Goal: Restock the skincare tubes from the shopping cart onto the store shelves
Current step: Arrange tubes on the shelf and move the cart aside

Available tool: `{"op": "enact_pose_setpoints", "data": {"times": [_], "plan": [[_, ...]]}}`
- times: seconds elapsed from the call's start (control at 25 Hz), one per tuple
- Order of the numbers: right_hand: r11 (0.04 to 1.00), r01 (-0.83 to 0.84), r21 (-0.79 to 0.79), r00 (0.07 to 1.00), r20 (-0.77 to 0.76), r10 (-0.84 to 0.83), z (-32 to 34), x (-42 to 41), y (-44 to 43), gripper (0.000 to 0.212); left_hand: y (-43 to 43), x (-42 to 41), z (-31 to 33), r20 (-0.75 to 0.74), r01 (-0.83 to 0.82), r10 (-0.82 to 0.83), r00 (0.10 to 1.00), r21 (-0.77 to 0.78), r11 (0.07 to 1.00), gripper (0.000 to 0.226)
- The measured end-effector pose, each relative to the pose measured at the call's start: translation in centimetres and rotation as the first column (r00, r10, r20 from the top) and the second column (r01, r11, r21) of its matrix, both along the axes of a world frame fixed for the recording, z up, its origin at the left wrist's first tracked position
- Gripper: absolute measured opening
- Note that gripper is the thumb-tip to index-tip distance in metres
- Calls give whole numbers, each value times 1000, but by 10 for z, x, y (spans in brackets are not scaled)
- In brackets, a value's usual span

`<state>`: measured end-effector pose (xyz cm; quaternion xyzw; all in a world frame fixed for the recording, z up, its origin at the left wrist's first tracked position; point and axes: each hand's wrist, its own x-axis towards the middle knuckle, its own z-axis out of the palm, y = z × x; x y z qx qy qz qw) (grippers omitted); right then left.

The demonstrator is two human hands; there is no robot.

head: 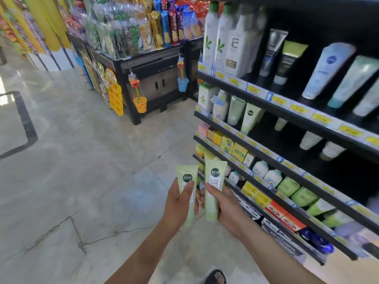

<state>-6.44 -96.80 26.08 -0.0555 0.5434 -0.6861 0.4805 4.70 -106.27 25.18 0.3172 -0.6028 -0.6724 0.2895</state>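
Both hands are raised side by side in front of the body, each gripping one pale green skincare tube. Left hand [178,203]: fingers wrap the back of the left tube [184,173] and the thumb presses across its printed front. Right hand [227,206]: fingers curl behind the right tube [215,175] and the thumb lies across its white label. Both tubes stand roughly upright, flat crimped end up and cap end down, with a dark round logo facing the camera. They sit close together without clearly touching, and the right tube is slightly higher. Both are held in the aisle just beside the near end of the black shelf unit [266,104], which runs along the right side; neither rests on a shelf. On the second tier from the top, a matching green tube [249,118] stands cap down near the shelf's near end, next to another pale tube [235,109]. White bottles [231,37] occupy the top tier, and yellow-green boxes [229,145] occupy the tier below the matching tube. Yellow price tags line every shelf edge. Behind, across the grey tiled floor [82,160], a snack display [143,27] carries a hanging yellow toy bucket [140,104].
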Motion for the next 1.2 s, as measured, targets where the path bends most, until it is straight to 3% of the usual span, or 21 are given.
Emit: {"op": "enact_pose_setpoints", "data": {"times": [0.24,0.4,0.52,0.72,0.96,1.2], "plan": [[988,147,-50,989,-5,-147,3,-82,-6,13,-21,-93,5,18,131,-130,991,-11,991,32],[970,237,-47,971,6,-237,6,-117,-2,11,-24,-140,5,44,199,-197,979,-31,980,27],[950,311,-36,950,11,-311,4,-141,0,9,-29,-170,5,43,272,-271,961,-7,962,40],[900,435,4,900,-12,-435,-11,-174,0,22,-50,-213,0,24,395,-396,918,27,918,41],[843,520,140,769,-506,-391,1,-211,-14,18,-95,-256,-1,36,504,-504,863,8,863,38],[805,578,135,567,-776,-277,7,-239,-35,27,-133,-278,-2,2,580,-581,814,47,813,35]]}}
